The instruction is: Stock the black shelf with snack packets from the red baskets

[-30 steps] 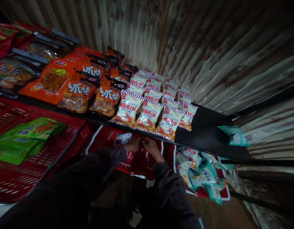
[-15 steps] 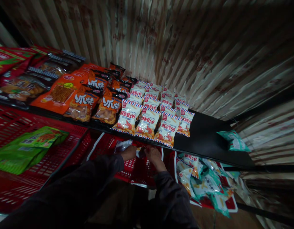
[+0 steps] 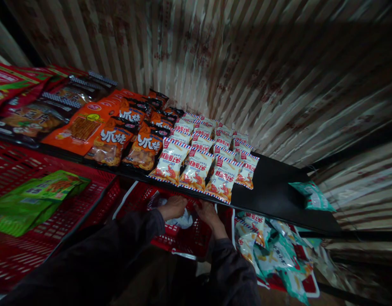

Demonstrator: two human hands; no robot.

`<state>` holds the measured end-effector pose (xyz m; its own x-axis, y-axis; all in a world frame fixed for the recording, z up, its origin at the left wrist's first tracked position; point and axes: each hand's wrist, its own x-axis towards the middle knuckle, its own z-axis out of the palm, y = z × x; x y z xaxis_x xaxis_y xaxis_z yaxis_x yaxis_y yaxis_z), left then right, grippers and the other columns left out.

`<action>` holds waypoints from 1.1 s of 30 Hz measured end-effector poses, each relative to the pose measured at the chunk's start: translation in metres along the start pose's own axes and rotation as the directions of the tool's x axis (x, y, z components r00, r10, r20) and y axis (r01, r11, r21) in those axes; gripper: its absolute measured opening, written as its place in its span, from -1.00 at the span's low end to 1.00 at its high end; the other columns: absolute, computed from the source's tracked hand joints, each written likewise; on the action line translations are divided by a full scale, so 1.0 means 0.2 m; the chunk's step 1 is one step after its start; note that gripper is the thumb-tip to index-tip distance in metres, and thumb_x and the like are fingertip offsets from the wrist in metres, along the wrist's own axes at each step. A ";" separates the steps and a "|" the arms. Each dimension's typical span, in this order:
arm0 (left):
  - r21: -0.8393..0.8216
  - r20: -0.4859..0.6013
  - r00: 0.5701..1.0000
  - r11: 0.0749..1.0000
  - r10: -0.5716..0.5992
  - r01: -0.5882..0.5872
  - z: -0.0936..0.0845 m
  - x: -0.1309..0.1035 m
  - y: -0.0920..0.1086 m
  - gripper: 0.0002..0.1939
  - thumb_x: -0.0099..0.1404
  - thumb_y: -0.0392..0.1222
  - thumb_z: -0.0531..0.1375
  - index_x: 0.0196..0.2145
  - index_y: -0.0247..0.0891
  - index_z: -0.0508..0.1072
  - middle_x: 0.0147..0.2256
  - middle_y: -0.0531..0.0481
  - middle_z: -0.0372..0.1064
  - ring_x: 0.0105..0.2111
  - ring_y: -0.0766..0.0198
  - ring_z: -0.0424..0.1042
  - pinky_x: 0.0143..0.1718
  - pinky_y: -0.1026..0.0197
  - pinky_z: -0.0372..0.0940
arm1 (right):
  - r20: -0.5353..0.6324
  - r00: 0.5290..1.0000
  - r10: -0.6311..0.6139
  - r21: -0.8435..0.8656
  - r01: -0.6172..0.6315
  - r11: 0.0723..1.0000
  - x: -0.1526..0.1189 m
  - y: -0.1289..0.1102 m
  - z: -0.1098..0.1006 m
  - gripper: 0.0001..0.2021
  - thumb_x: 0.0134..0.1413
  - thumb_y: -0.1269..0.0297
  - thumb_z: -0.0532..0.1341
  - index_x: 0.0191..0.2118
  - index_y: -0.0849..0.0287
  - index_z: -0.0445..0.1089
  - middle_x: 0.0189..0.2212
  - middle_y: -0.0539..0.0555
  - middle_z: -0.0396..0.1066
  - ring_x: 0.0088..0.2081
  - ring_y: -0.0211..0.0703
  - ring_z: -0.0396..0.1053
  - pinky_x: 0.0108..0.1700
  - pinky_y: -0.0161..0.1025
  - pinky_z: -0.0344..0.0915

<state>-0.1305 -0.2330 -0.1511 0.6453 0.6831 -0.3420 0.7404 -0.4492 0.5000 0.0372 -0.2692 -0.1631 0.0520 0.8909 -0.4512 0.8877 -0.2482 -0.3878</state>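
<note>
Both hands reach into the middle red basket (image 3: 124, 204), under the shelf's front edge. My left hand (image 3: 174, 207) is closed on a pale, crinkled snack bag (image 3: 184, 221), which shows below and beside the fingers; its print cannot be read. A second pale bag (image 3: 155, 199) lies to the left of that hand, partly covered. My right hand (image 3: 207, 212) is at the right side of the basket, apart from the bag, thumb and fingers spread with nothing seen between them. Above, the black shelf (image 3: 272, 191) bears rows of white shrimp snack bags (image 3: 196, 169).
Orange-and-black snack bags (image 3: 109, 142) and dark potato chip bags (image 3: 33, 117) stand left on the shelf. One teal bag (image 3: 312, 196) lies at its right end. The left basket (image 3: 11, 250) holds green bags (image 3: 36, 202); the right basket (image 3: 313, 289) holds teal bags (image 3: 280, 250).
My hands, close together around a small packet before, are now farther apart. The pale bag now shows under my left hand. The view has shifted slightly.
</note>
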 end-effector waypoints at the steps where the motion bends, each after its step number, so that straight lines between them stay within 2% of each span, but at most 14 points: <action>1: 0.032 0.026 1.000 0.999 -0.001 0.000 -0.04 -0.01 0.02 -0.71 0.11 -0.53 0.06 -0.29 -0.51 0.54 -0.30 -0.42 0.50 -0.20 -0.07 0.50 -0.18 0.03 0.32 | 0.024 1.000 -0.007 0.026 0.006 1.000 0.00 0.00 -0.01 -0.69 0.28 0.21 0.08 0.02 0.22 0.41 0.03 0.27 0.45 0.14 0.02 0.35 0.13 -0.16 0.23; 3: 0.088 0.087 0.996 0.996 0.008 -0.016 -0.12 -0.03 0.05 -0.73 0.09 -0.50 0.10 -0.30 -0.48 0.56 -0.30 -0.39 0.52 -0.24 -0.03 0.51 -0.23 0.09 0.33 | 0.101 0.995 -0.012 0.078 0.004 0.997 -0.01 0.00 -0.03 -0.70 0.29 0.17 0.07 -0.11 0.22 0.47 -0.10 0.23 0.52 -0.02 -0.01 0.47 -0.01 -0.20 0.33; 5: 0.122 0.153 0.988 0.991 0.036 -0.055 -0.20 -0.06 0.08 -0.75 0.08 -0.47 0.14 -0.32 -0.42 0.58 -0.30 -0.32 0.54 -0.28 0.03 0.51 -0.29 0.16 0.33 | 0.210 0.978 -0.014 0.123 -0.012 0.992 -0.03 0.00 -0.03 -0.62 0.31 0.08 0.03 -0.22 0.23 0.49 -0.30 0.19 0.54 -0.30 -0.08 0.54 -0.22 -0.22 0.41; 8: 0.195 0.246 0.966 0.972 0.078 -0.128 -0.27 -0.11 0.12 -0.76 0.12 -0.42 0.15 -0.30 -0.42 0.59 -0.31 -0.32 0.54 -0.34 0.06 0.50 -0.37 0.19 0.29 | 0.365 0.931 -0.011 0.297 -0.105 0.949 -0.07 0.01 -0.02 -0.51 0.28 -0.10 0.01 -0.17 0.24 0.47 -0.45 0.11 0.48 -0.51 -0.17 0.48 -0.39 -0.23 0.43; 10: 0.225 0.272 0.957 0.961 0.099 -0.164 -0.30 -0.14 0.13 -0.76 0.16 -0.39 0.13 -0.29 -0.43 0.59 -0.31 -0.33 0.54 -0.38 0.08 0.48 -0.42 0.20 0.25 | 0.436 0.897 -0.068 0.455 -0.155 0.877 -0.10 0.02 -0.01 -0.43 0.15 -0.24 0.09 -0.12 0.23 0.46 -0.43 0.11 0.47 -0.47 -0.17 0.48 -0.39 -0.22 0.45; 13: 0.171 0.248 0.958 0.967 0.141 -0.187 -0.34 -0.18 0.13 -0.78 0.18 -0.36 0.13 -0.30 -0.36 0.59 -0.35 -0.20 0.54 -0.44 0.19 0.41 -0.45 0.25 0.21 | 0.448 0.858 -0.250 0.629 -0.104 0.771 -0.13 0.04 -0.03 -0.33 -0.10 -0.35 0.22 -0.10 0.18 0.48 -0.21 0.15 0.48 -0.23 -0.10 0.48 -0.31 -0.22 0.48; 15: 0.082 0.210 0.962 0.977 0.177 -0.197 -0.39 -0.19 0.12 -0.81 0.16 -0.37 0.15 -0.32 -0.32 0.57 -0.39 -0.09 0.52 -0.46 0.27 0.36 -0.44 0.30 0.18 | 0.442 0.829 -0.342 0.704 -0.084 0.705 -0.14 0.05 -0.05 -0.31 -0.21 -0.33 0.31 -0.08 0.14 0.49 -0.09 0.14 0.43 -0.07 -0.04 0.42 -0.24 -0.21 0.48; 17: -0.017 0.174 0.963 0.978 0.206 -0.207 -0.45 -0.20 0.10 -0.83 0.15 -0.39 0.15 -0.35 -0.32 0.54 -0.43 0.00 0.47 -0.47 0.33 0.32 -0.44 0.34 0.16 | 0.440 0.804 -0.400 0.752 -0.087 0.653 -0.15 0.05 -0.07 -0.28 -0.31 -0.25 0.40 -0.05 0.14 0.47 -0.07 0.12 0.41 -0.03 -0.03 0.37 -0.17 -0.17 0.46; 19: -0.110 0.162 0.959 0.970 0.231 -0.215 -0.51 -0.20 0.08 -0.86 0.17 -0.35 0.14 -0.35 -0.31 0.51 -0.46 0.07 0.42 -0.48 0.37 0.29 -0.44 0.37 0.15 | 0.415 0.797 -0.440 0.785 -0.069 0.615 -0.16 0.04 -0.09 -0.26 -0.40 -0.15 0.48 -0.04 0.14 0.46 -0.10 0.10 0.42 -0.07 -0.08 0.37 -0.12 -0.17 0.41; 21: -0.270 0.144 0.952 0.936 0.272 -0.226 -0.56 -0.20 0.07 -0.89 0.17 -0.32 0.14 -0.38 -0.31 0.48 -0.47 0.10 0.37 -0.47 0.38 0.28 -0.42 0.38 0.15 | 0.354 0.812 -0.463 0.816 -0.026 0.578 -0.17 0.02 -0.12 -0.27 -0.44 -0.08 0.52 -0.06 0.16 0.46 -0.15 0.06 0.44 -0.16 -0.16 0.38 -0.12 -0.22 0.35; 25: -0.522 0.064 0.950 0.822 0.305 -0.228 -0.62 -0.21 0.07 -0.89 0.15 -0.22 0.16 -0.41 -0.31 0.45 -0.50 0.12 0.31 -0.48 0.39 0.24 -0.43 0.38 0.12 | 0.214 0.844 -0.491 0.862 0.073 0.502 -0.23 -0.04 -0.18 -0.36 -0.36 -0.12 0.48 -0.15 0.18 0.45 -0.31 -0.01 0.44 -0.30 -0.23 0.35 -0.20 -0.30 0.27; 27: -0.585 0.022 0.961 0.783 0.277 -0.212 -0.66 -0.23 0.08 -0.85 0.13 -0.17 0.20 -0.39 -0.31 0.46 -0.49 0.11 0.31 -0.48 0.39 0.23 -0.44 0.38 0.11 | 0.162 0.852 -0.497 0.856 0.129 0.501 -0.26 -0.06 -0.23 -0.36 -0.34 -0.16 0.45 -0.16 0.18 0.44 -0.31 0.01 0.44 -0.29 -0.20 0.36 -0.20 -0.30 0.26; 30: -0.661 -0.029 0.969 0.723 0.245 -0.203 -0.74 -0.28 0.10 -0.82 0.10 -0.13 0.25 -0.38 -0.31 0.45 -0.48 0.11 0.32 -0.47 0.40 0.24 -0.42 0.38 0.11 | 0.043 0.868 -0.495 0.823 0.250 0.511 -0.31 -0.11 -0.31 -0.34 -0.26 -0.22 0.40 -0.09 0.15 0.44 -0.20 0.07 0.47 -0.18 -0.09 0.39 -0.13 -0.24 0.29; 33: -0.714 -0.100 0.963 0.656 0.252 -0.246 -0.81 -0.34 0.13 -0.78 0.11 -0.10 0.26 -0.37 -0.32 0.44 -0.47 0.10 0.33 -0.48 0.41 0.24 -0.44 0.38 0.11 | -0.092 0.877 -0.471 0.785 0.355 0.508 -0.36 -0.15 -0.40 -0.35 -0.15 -0.26 0.32 -0.01 0.11 0.44 -0.10 0.11 0.47 -0.08 0.01 0.41 -0.05 -0.17 0.30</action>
<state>-0.1863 -0.1970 0.0140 0.7890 0.6018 -0.1237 0.1930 -0.0516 0.9799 0.0436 -0.2958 -0.0555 -0.3303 0.9336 -0.1388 0.1105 -0.1078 -0.9880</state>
